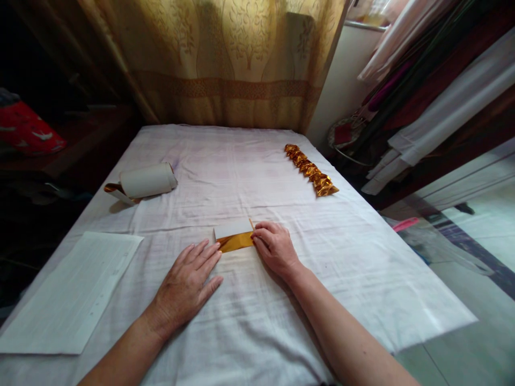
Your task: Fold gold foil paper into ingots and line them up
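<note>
A small sheet of gold foil paper [236, 242] lies on the cloth between my hands, its near edge folded over so a gold strip shows below the white backing. My left hand [187, 281] rests flat with fingers stretched out, the fingertips touching the strip's left end. At the right end, my right hand [276, 247] pinches the edge of the folded paper between thumb and fingers. Farther off to the right runs a row of folded gold foil pieces [309, 169], set close together.
A white-backed roll [147, 179] with a gold inner face lies at the left. Nearer on that side is a printed paper sheet [76, 289]. A white cloth [225, 177] covers the table. Curtains [241, 59] hang behind, and clothes [438, 102] hang at the right.
</note>
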